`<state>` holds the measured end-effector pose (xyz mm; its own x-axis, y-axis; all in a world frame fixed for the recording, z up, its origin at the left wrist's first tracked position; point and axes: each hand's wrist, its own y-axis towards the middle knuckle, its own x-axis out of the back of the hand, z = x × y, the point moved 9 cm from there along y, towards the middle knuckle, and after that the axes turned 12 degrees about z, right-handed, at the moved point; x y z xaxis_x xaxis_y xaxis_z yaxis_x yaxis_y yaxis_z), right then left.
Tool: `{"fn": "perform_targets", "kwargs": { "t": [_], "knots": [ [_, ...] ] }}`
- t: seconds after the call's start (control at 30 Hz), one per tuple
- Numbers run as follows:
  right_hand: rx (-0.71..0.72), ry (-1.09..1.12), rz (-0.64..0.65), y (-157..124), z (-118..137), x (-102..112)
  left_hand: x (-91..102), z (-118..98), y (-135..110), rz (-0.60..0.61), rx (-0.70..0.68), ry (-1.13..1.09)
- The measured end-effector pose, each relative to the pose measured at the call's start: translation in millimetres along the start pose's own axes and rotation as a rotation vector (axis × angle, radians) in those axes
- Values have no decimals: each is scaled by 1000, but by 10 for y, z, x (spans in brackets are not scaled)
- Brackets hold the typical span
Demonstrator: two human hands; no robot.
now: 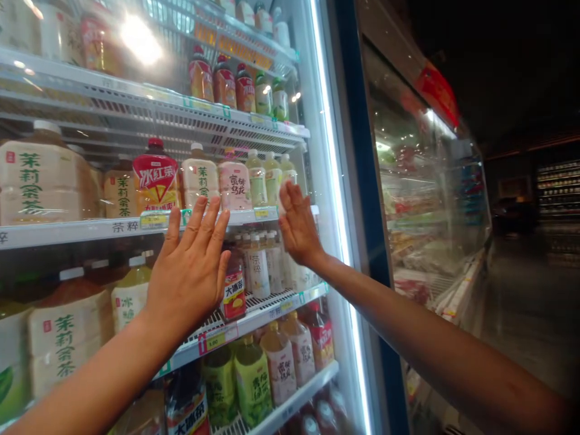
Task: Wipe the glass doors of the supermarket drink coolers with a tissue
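My left hand (190,272) is flat with fingers stretched upward, pressed toward the glass door (326,199) of a lit drinks fridge. My right hand (296,223) is also flat and open, further right near the door's blue frame (365,181), and holds nothing. Behind the glass, white wire shelves (136,225) carry bottled teas: a red-labelled iced tea bottle (155,178), cream jasmine tea bottles (38,181) and a pink-labelled bottle (234,181). My hands cover part of the middle shelf's small bottles (258,266).
To the right stands a second glass-fronted chiller (421,199) with packaged food, under a red sign (437,90). A dark aisle (521,290) runs past it toward distant lit shelves (559,190). Lower fridge shelves hold green and pale bottles (251,380).
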<state>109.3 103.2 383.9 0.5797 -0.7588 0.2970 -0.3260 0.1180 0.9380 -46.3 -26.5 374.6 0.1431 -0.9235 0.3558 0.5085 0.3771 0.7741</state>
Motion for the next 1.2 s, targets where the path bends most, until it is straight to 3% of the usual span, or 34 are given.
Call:
{"fn": "perform_targets", "kwargs": {
  "t": [0.1, 0.27, 0.4, 0.47, 0.57, 0.63, 0.73, 0.8, 0.83, 0.97, 1.0, 1.13, 1.2],
  "knots": [
    [-152, 68, -97, -98, -325, 65, -41, -41, 49, 8, -8, -7],
    [10, 42, 42, -298, -272, -79, -136, -78, 63, 29, -6, -6],
    [-233, 78, -89, -528, -654, -8, -175, -121, 36, 14, -21, 16],
    [-229, 99, -87, -646, -563, -39, -174, -139, 21, 5, -31, 29],
    [17, 94, 47, -794, -116, -188, -187, -173, -31, 20, -51, 45],
    [89, 90, 77, -883, -23, -232, -207, -198, -111, 42, -59, 53],
    [-148, 106, -80, -974, -332, -128, -247, -251, -305, 77, -78, 70],
    [-279, 105, -134, -1052, -396, -114, -265, -291, -461, 94, -97, 71],
    [-257, 98, -99, -1067, -300, -154, -270, -305, -540, 101, -104, 66],
    [92, 72, 124, -1128, 330, -379, -271, -323, -858, 116, -105, 39],
    [70, 77, 97, -1141, 321, -364, -270, -318, -938, 118, -98, 37],
    [-298, 129, -137, -1217, -16, -220, -264, -318, -1199, 117, -86, 82],
    [-231, 145, -76, -1200, 210, -298, -273, -329, -1258, 127, -89, 126]
  ]
}}
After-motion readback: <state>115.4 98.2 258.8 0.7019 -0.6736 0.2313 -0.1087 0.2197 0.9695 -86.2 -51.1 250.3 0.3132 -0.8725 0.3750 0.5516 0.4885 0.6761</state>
